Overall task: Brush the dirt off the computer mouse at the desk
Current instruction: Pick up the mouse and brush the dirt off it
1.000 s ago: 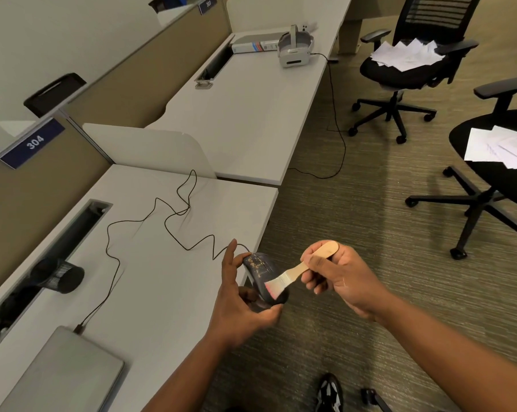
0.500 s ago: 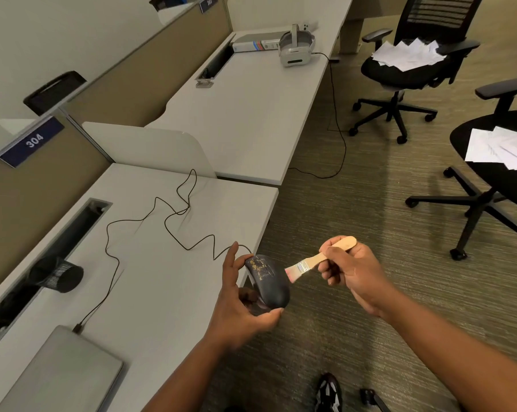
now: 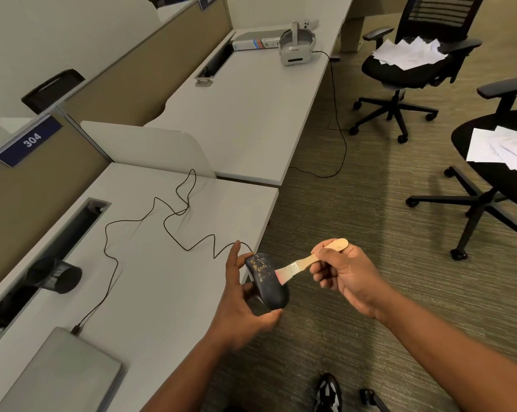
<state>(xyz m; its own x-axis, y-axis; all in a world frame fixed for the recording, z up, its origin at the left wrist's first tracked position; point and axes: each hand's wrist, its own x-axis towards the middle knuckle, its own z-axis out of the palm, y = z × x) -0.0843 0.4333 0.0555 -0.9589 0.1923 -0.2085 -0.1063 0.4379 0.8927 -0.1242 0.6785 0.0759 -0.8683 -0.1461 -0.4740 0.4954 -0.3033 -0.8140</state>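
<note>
My left hand (image 3: 239,304) grips a black wired computer mouse (image 3: 267,281) just past the front edge of the grey desk (image 3: 150,281), tilted with its top towards me. Tan dirt specks cover the mouse's front half. My right hand (image 3: 345,276) holds a small brush (image 3: 303,264) by its wooden handle. The pink bristles touch the right side of the mouse. The mouse's thin black cable (image 3: 168,221) winds across the desk to a closed grey laptop (image 3: 61,373).
A black mesh cup (image 3: 56,276) lies on its side by the cable slot (image 3: 49,257). A headset (image 3: 296,47) rests on the far desk. Two black office chairs (image 3: 406,63) (image 3: 501,162) carry loose papers on the carpet at right. My shoe (image 3: 328,392) shows below.
The brush pulled away from the mouse to the right half a second ago, then came back; its bristles now touch the mouse's right side. My left hand has kept the mouse steady.
</note>
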